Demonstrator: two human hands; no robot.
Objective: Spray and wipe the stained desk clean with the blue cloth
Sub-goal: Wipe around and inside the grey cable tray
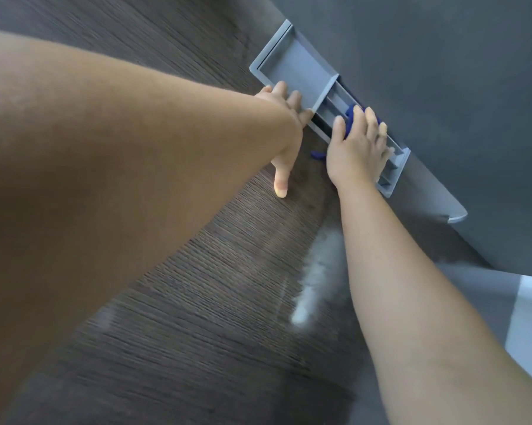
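The dark wood-grain desk [222, 286] fills the view. A grey cable tray with a lifted lid [298, 69] is set in the desk's far edge against a grey partition. My left hand [284, 130] grips the lid's near edge, thumb stretched down on the desk. My right hand [358, 148] presses the blue cloth [350, 116] into the tray's open slot; most of the cloth is hidden under the palm, and a corner shows at the wrist. A whitish streak [315, 277] lies on the desk beside my right forearm. No spray bottle is in view.
The grey partition [442, 87] rises right behind the tray. A grey bracket end [456, 216] sticks out lower along it. Pale floor or wall [531, 326] shows past the desk's right edge. My left forearm covers much of the left side.
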